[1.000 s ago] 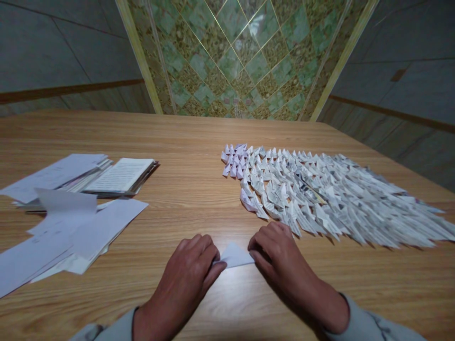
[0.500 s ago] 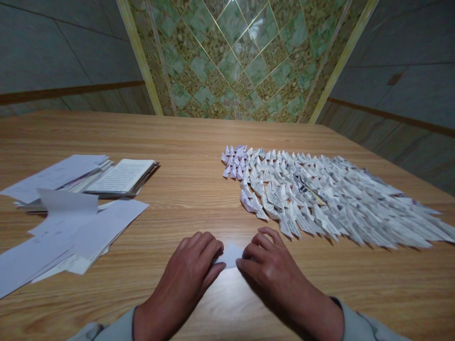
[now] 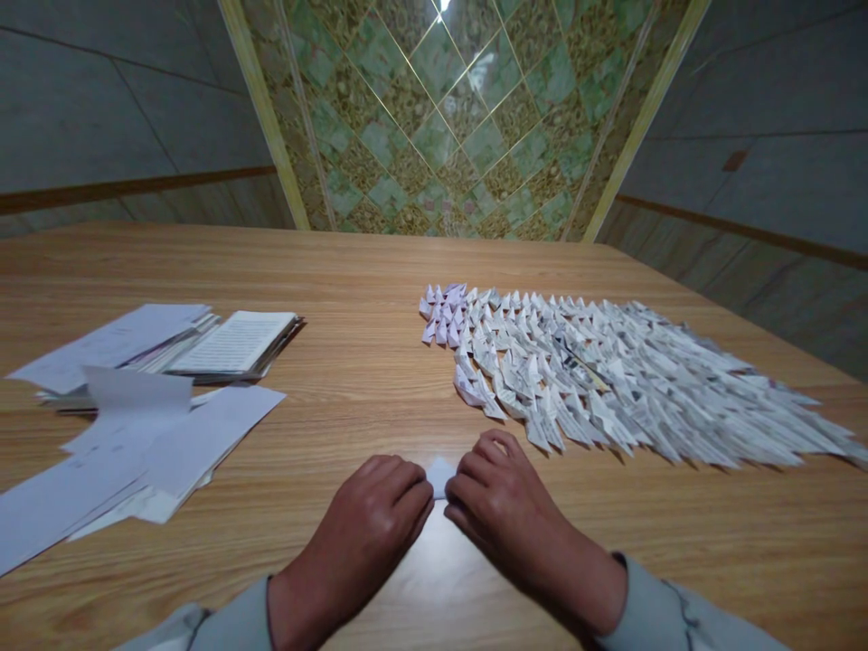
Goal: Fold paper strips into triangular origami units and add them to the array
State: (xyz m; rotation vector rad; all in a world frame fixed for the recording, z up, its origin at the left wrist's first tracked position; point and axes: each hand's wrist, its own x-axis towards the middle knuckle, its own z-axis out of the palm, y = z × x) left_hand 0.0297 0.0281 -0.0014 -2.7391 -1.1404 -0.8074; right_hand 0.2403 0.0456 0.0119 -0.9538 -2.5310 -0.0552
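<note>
A small folded piece of white paper [image 3: 438,474] lies on the wooden table [image 3: 380,271] near its front edge. My left hand [image 3: 370,524] and my right hand [image 3: 505,520] are both closed on it, fingertips almost touching, so only a small corner of the paper shows between them. To the right, beyond my right hand, lies a large field of several small folded paper pieces [image 3: 597,371] laid in rows.
Loose white sheets [image 3: 155,443] are spread at the left of the table. Behind them sits a stack of printed pages [image 3: 231,344]. A tiled wall with a green and gold pattern [image 3: 448,117] rises behind the table's far edge.
My right hand has slid left toward my left hand, covering most of the folded paper. The camera has tipped slightly, so the table sits a little lower in view.
</note>
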